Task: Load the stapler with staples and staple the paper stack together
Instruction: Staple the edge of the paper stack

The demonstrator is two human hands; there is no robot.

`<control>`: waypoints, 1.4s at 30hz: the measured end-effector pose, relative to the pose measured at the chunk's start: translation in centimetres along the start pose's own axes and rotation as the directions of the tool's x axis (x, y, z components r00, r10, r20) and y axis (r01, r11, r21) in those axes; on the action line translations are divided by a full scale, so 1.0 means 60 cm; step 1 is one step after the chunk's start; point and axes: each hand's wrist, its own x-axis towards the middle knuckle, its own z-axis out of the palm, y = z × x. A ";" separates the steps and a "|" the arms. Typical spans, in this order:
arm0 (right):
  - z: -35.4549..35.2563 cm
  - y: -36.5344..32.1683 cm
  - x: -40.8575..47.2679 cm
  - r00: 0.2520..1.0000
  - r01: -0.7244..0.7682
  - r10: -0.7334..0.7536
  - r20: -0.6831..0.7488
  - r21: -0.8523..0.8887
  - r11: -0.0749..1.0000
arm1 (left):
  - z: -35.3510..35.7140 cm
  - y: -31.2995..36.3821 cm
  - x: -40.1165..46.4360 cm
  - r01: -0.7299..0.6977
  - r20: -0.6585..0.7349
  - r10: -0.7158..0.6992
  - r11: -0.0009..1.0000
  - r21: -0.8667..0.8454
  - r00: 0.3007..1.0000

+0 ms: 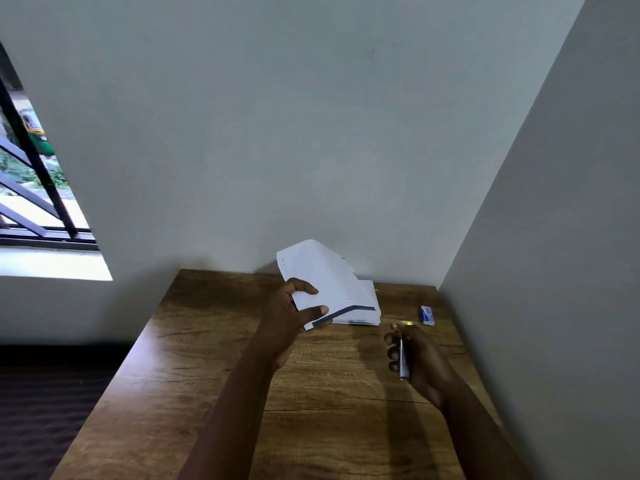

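Observation:
My left hand [291,317] grips the near corner of a white paper stack [329,282] and lifts that side, so the sheets bend upward while the far end rests on the wooden table [207,358] near the wall. My right hand [412,355] is curled round a slim metal stapler [403,358], held upright to the right of the paper, with a yellow tip showing at its top. A small blue and white staple box [427,315] lies on the table near the right wall.
Grey walls close in behind and to the right of the table. A barred window [34,188] is at the left. The table's left edge drops to a dark floor [52,393].

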 end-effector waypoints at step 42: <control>0.093 -0.002 0.006 0.982 0.189 -0.189 -0.011 0.113 0.975 | 0.013 -0.020 -0.002 -0.038 0.070 0.035 0.999 0.035 0.997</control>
